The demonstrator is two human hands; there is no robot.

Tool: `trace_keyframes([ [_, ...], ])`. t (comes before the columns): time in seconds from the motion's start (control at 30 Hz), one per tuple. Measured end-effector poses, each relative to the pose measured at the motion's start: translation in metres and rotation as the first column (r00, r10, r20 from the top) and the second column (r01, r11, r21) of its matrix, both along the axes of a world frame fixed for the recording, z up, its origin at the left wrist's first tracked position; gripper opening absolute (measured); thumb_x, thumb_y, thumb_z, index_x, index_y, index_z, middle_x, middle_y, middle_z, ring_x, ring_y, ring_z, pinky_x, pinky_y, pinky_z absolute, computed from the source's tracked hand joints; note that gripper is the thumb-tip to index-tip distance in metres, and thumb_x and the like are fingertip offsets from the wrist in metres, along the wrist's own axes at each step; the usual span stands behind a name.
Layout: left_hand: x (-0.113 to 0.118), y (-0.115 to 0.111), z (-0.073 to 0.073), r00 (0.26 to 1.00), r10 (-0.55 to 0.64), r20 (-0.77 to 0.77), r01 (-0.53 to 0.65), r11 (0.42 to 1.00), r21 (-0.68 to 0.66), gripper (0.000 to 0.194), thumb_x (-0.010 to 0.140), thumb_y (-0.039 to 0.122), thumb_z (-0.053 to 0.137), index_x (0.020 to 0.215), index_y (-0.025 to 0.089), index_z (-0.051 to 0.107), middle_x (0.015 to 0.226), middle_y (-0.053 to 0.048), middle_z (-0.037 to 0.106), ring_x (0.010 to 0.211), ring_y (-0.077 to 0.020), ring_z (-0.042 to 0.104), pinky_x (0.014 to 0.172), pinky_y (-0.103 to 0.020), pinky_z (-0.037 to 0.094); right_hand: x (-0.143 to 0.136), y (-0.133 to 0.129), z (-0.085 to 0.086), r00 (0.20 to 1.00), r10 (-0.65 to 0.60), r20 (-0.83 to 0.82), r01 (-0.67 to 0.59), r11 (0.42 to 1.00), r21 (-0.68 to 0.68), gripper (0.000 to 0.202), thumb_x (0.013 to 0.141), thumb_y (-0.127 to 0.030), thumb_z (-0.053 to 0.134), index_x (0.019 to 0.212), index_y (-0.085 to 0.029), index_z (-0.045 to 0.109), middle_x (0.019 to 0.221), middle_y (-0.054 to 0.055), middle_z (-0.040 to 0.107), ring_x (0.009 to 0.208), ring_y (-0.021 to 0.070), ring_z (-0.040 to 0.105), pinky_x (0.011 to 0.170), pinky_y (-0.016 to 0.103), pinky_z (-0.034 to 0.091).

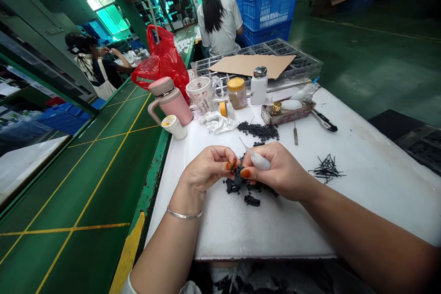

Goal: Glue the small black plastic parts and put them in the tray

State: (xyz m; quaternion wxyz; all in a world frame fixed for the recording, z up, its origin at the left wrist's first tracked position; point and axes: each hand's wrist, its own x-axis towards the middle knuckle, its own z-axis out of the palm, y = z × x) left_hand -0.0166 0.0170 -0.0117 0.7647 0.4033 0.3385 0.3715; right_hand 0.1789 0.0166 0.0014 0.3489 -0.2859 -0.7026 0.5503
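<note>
Head view. On the near side of the ring pile [260,131], the grip of the left hand [206,167] was pinched on a small black part [238,175]; that of the right hand [287,172] was closed round a white squeeze bottle [261,161]. A careless squeeze could have dripped any contents onto the loose pieces [252,200]. The white counter [275,234] bore the pile; left of it lay a green belt [106,183], beyond it blue crates [270,7].
</note>
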Motion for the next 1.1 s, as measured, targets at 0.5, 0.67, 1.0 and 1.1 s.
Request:
trace_keyframes([
  [0.5,0.0,0.0,0.004,0.996,0.067,-0.066,-0.062,0.995,0.078,0.028,0.058,0.023,0.087,0.068,0.01,0.063,0.071,-0.004,0.061,0.061,-0.0111,0.059,0.054,-0.019,0.049,-0.004,0.004,-0.003,0.999,-0.049,-0.022,0.046,0.988,-0.145,0.035,0.072,-0.043,0.074,0.06,-0.014,0.057,0.052,-0.001,0.055,0.048,0.0087,0.044,0.045,0.021,0.032],
  [0.67,0.014,-0.004,0.008,0.953,0.296,-0.07,-0.269,0.928,0.258,0.025,0.075,0.032,0.076,0.093,0.018,0.065,0.088,-0.003,0.063,0.076,-0.013,0.061,0.064,-0.023,0.055,-0.003,0.008,-0.006,0.969,-0.228,-0.096,0.224,0.973,-0.051,0.033,0.074,-0.043,0.073,0.066,-0.014,0.063,0.058,0.0,0.06,0.052,0.0101,0.049,0.05,0.023,0.037],
  [1.0,0.021,-0.014,0.014,0.813,0.545,-0.204,-0.369,0.755,0.543,0.03,0.064,0.022,0.084,0.092,0.017,0.073,0.089,-0.006,0.07,0.08,-0.0154,0.064,0.072,-0.022,0.054,-0.005,0.008,-0.011,0.919,-0.385,-0.089,0.393,0.914,0.101,0.021,0.077,-0.034,0.072,0.072,-0.014,0.068,0.065,0.0,0.062,0.06,0.0111,0.051,0.055,0.022,0.04],
  [1.1,0.022,-0.016,0.016,0.783,0.585,-0.212,-0.392,0.728,0.563,0.024,0.067,0.023,0.082,0.089,0.017,0.073,0.088,-0.005,0.071,0.079,-0.015,0.065,0.071,-0.021,0.055,-0.006,0.009,-0.014,0.917,-0.386,-0.099,0.396,0.91,0.123,0.017,0.078,-0.031,0.071,0.074,-0.015,0.069,0.066,0.0,0.062,0.059,0.0112,0.052,0.054,0.022,0.04],
])
